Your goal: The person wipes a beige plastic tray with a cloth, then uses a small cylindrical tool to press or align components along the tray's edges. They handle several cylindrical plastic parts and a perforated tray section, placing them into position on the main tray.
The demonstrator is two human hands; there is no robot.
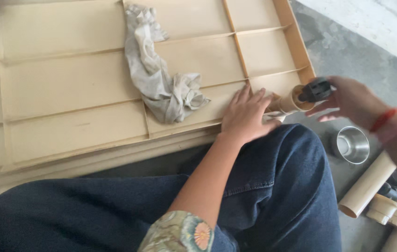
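With my left hand (247,114) flat on the beige ribbed plastic panel (72,84), fingers loosely steadying the short beige pipe fitting (288,102) at its corner, my right hand (355,100) clenches a black tool (315,90) at its mouth. The fitting looks light, stiff and smooth; best gripped round the barrel.

The person is wearing dark blue denim jeans (278,186) with pale stitching, a short floral sleeve (180,233) in green with an orange bloom on the left arm, and red and pink wristbands (390,123) on the right wrist.
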